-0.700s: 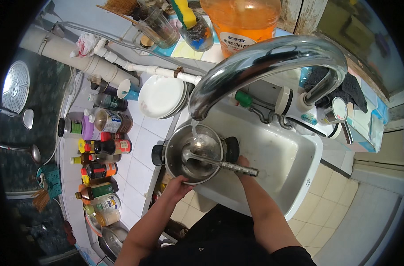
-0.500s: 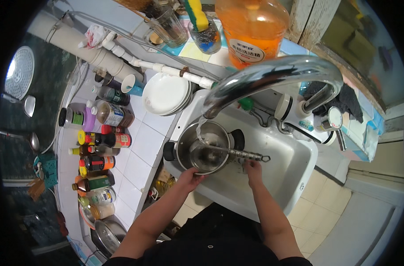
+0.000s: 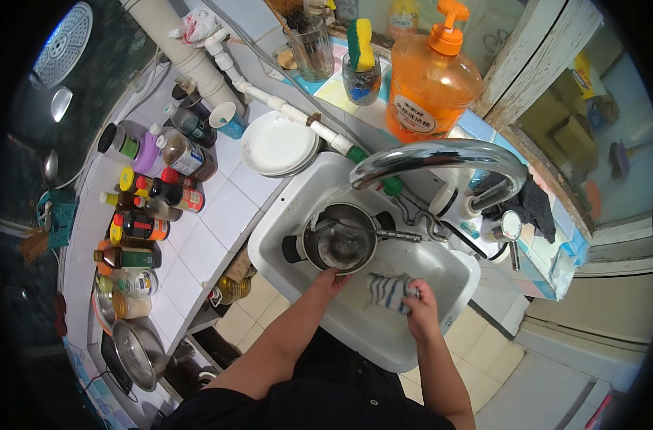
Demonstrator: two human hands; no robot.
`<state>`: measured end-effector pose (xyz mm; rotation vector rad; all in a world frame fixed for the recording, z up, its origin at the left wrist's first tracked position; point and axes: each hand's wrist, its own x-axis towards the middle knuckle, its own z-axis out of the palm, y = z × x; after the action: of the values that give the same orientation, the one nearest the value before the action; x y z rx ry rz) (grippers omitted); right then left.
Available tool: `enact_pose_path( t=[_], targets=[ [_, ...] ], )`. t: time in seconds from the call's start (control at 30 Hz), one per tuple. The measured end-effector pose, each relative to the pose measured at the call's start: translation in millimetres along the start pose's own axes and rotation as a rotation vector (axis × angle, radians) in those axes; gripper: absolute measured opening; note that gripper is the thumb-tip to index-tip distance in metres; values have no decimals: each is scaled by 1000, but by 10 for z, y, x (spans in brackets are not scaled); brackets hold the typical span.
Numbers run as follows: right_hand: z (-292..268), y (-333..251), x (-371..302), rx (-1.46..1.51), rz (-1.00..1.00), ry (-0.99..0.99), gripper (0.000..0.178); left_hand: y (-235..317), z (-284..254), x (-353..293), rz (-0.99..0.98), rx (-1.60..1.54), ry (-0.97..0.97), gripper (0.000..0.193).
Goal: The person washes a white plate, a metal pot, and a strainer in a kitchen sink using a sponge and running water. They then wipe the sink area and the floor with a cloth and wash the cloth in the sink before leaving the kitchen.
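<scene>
A steel pot (image 3: 314,251) with black side handles sits in the white sink (image 3: 448,279). Inside it rests a ladle (image 3: 398,234), its patterned handle reaching over the pot's right side. My left hand (image 3: 332,282) grips the pot's near rim, fingers partly hidden against its wall. To the right, over the basin, my right hand (image 3: 422,309) is closed on a striped grey, white and blue cloth (image 3: 389,292), which hangs out toward the pot. The curved chrome faucet (image 3: 441,152) arches above the far side of the sink.
Stacked white plates (image 3: 280,143) stand on the tiled counter left of the sink, with several sauce bottles (image 3: 176,192) further left. Behind the sink are an orange soap bottle (image 3: 434,86) and a glass holding a sponge (image 3: 361,79). A dark cloth (image 3: 534,208) lies beside the faucet.
My right hand has moved from beside the ladle's handle down and right, and the striped cloth now shows in it. My left hand stays at the pot's rim. The view has shifted.
</scene>
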<state>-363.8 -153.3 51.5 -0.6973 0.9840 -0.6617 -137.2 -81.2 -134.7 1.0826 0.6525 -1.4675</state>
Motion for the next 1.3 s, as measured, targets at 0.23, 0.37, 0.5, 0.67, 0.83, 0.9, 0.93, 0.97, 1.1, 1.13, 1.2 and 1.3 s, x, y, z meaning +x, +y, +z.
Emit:
enact_pose_path(
  t=[0.23,0.37,0.5,0.67,0.83,0.9,0.93,0.97,1.1,1.13,1.2,1.3],
  targets=[
    [698,-350,345,-131,-43,-343,31,276,512,-1173,216,586,280,58],
    [1226,-581,479,-14,26,-469,36,779,793,-1569,203,396,-249,54],
    [1441,-557,691,75,-9,-389,46,1219,1010,-1509,225,341,-501,41],
    [1619,-263,861,367,33,-93,39,1533,1271,-1630,231,263,-568,34],
    [1971,98,894,778,282,-304,41,1559,1367,-1594,142,359,-543,31],
    [2041,128,898,668,115,-127,35,1621,1451,-1714,298,491,-367,27],
    [2098,125,894,610,35,-40,33,1652,1425,-1635,346,535,-373,29],
    [2156,115,893,671,-9,52,36,1674,1375,-1491,394,577,-379,31],
    [2566,-89,674,421,-304,115,50,1810,1486,-1766,82,507,-271,40],
    [2577,-62,679,195,-426,142,54,1842,1475,-1726,-47,467,-383,42],
    [2555,-6,700,-270,-652,185,61,1916,1447,-1615,-300,372,-603,47],
    [2440,-135,503,-1225,-745,156,60,1945,1517,-1564,-348,435,-660,42]
  ],
)
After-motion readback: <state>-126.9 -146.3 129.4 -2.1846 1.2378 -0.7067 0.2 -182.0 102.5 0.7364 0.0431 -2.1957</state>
